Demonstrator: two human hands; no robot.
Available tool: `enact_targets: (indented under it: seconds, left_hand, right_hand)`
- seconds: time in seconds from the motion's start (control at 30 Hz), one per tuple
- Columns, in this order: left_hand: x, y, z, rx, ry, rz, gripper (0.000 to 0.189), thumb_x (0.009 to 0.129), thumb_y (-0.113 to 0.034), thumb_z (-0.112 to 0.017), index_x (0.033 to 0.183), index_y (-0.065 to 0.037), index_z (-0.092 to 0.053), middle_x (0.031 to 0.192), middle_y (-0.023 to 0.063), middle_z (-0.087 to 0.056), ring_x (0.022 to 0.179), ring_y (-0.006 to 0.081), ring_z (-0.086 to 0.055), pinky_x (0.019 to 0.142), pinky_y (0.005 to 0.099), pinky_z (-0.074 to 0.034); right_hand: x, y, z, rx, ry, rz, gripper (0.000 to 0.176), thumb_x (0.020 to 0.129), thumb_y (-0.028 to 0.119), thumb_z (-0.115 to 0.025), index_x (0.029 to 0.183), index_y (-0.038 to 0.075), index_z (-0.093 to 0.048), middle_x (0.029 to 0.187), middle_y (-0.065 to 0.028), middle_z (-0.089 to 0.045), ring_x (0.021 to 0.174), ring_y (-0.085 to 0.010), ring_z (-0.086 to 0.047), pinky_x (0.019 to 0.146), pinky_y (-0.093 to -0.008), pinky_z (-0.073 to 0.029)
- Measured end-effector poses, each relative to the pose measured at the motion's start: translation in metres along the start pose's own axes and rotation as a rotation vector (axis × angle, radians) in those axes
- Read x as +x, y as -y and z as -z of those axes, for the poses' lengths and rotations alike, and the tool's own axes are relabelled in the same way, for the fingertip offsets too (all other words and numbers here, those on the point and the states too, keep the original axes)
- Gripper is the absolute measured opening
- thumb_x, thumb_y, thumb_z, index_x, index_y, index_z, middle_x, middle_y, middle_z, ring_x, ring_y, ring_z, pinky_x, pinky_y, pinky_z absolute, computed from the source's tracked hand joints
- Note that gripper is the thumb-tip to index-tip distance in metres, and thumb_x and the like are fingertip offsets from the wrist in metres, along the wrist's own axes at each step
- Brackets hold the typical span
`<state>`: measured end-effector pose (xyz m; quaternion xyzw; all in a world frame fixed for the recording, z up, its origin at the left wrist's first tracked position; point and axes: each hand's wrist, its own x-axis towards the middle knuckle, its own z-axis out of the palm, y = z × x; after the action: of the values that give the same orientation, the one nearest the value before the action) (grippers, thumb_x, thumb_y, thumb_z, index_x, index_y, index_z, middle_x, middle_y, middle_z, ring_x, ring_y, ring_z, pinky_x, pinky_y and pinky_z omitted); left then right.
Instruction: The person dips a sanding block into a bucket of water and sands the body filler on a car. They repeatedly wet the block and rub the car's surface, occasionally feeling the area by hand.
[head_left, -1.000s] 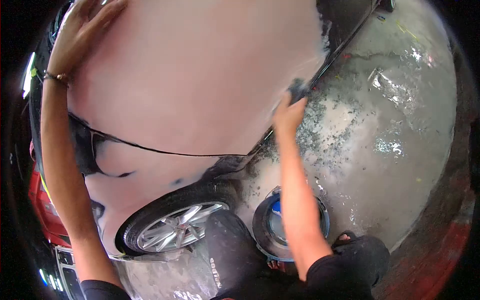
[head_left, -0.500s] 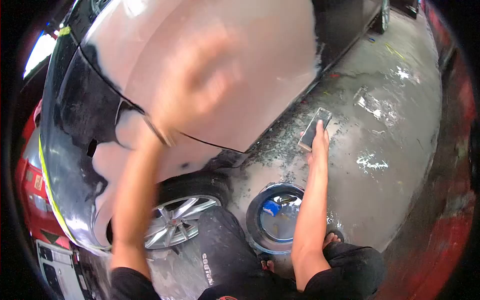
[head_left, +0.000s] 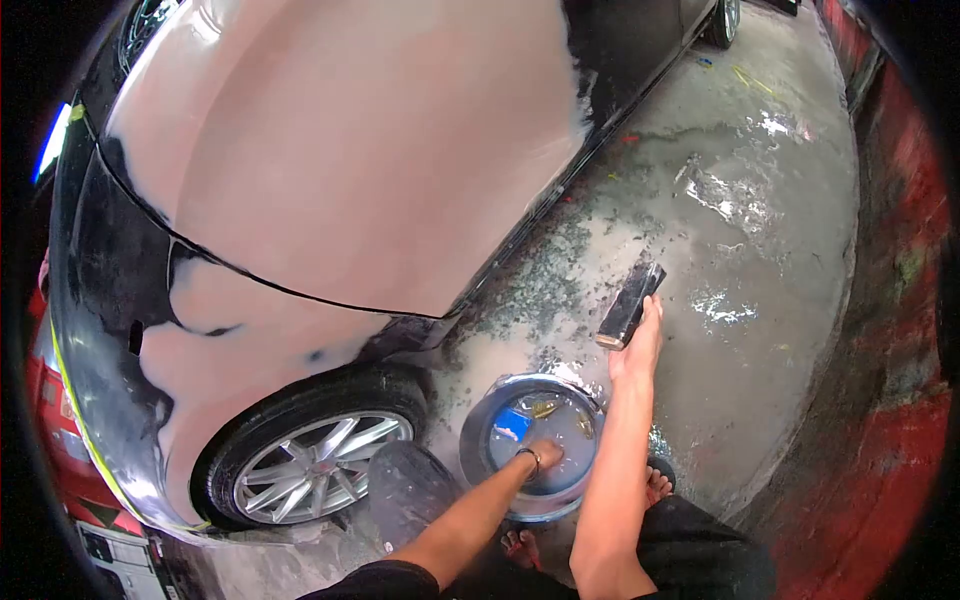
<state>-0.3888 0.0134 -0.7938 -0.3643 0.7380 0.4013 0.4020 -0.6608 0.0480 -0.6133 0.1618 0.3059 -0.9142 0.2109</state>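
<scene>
My right hand (head_left: 638,340) grips a long dark sanding block (head_left: 632,305), holding it above the wet floor with its flat face turned up. Lower down, my left hand (head_left: 545,456) dips into a bucket (head_left: 478,440) of cloudy water. Its fingers are partly hidden in the water, so I cannot see whether they hold anything. Beside that hand in the bucket is a blue and white piece (head_left: 512,425), with some yellowish-brown scraps (head_left: 544,408) near the far rim.
A dark car's panel (head_left: 370,150) with a broad pinkish-grey sanded area fills the left and top. Its wheel (head_left: 325,468) stands left of the bucket, close to my knee. Wet concrete floor (head_left: 750,260) runs along the right, bounded by a red and dark wall (head_left: 890,380).
My left hand has come down from in front of the car panel into the bucket. My right hand has lowered slightly, and the sanding block has tilted. The view has shifted.
</scene>
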Motion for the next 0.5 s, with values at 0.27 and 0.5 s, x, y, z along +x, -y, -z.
enact_targets:
  seconds: [0.27, 0.5]
  left_hand:
    - [-0.247, -0.136, 0.233, -0.269, -0.157, -0.433, 0.030, 0.112, -0.034, -0.058, 0.106, -0.008, -0.074, 0.082, -0.0027, -0.068, 0.072, 0.0105, -0.064, 0.060, 0.0296, -0.055]
    - [-0.521, -0.269, 0.432, 1.201, -1.451, -0.771, 0.025, 0.107, -0.021, -0.070, 0.127, -0.006, -0.074, 0.122, 0.0151, -0.075, 0.111, 0.0305, -0.071, 0.098, 0.0440, -0.055]
  right_hand:
    - [-0.012, -0.023, -0.079, -0.187, -0.047, -0.019, 0.049, 0.115, 0.032, -0.060, 0.157, 0.008, -0.051, 0.130, -0.0089, -0.065, 0.113, -0.0220, -0.065, 0.096, -0.0411, -0.056]
    - [-0.135, -0.065, -0.259, -0.407, 0.351, 0.649, 0.056, 0.107, 0.022, -0.070, 0.155, 0.001, -0.049, 0.147, -0.0266, -0.057, 0.141, -0.0444, -0.054, 0.121, -0.0573, -0.040]
